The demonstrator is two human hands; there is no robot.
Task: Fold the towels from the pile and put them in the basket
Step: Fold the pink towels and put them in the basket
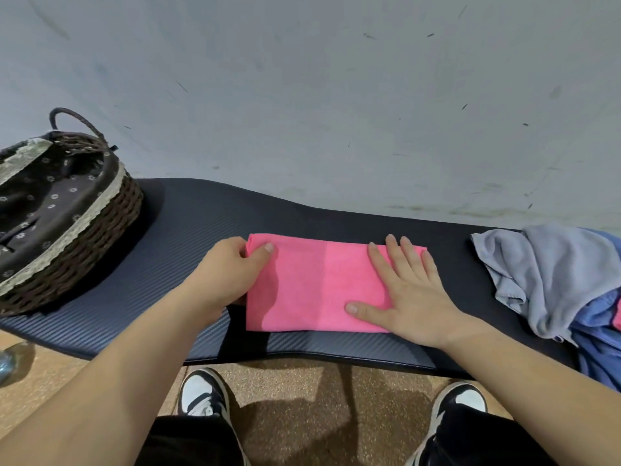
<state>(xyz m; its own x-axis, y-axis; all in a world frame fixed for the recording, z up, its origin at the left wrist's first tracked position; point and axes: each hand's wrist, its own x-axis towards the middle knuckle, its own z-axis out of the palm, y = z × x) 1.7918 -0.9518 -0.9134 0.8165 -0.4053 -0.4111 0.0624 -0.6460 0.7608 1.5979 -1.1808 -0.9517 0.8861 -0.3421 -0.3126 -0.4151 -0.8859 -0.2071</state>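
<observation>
A pink towel point(312, 284), folded into a rectangle, lies flat in the middle of the black table point(188, 230). My left hand point(228, 270) pinches the towel's left edge, thumb on top. My right hand point(410, 290) lies flat with fingers spread on the towel's right end. The pile of towels point(551, 280), grey and blue with a bit of pink, sits at the table's right end. The dark wicker basket point(67, 213), with a flowered cloth lining and a handle, stands at the left end; I see no towel inside it.
A grey wall rises right behind the table. Below the table's front edge are a speckled brown floor and my two black-and-white shoes point(201, 395). A shiny object point(6, 361) shows at the far left on the floor.
</observation>
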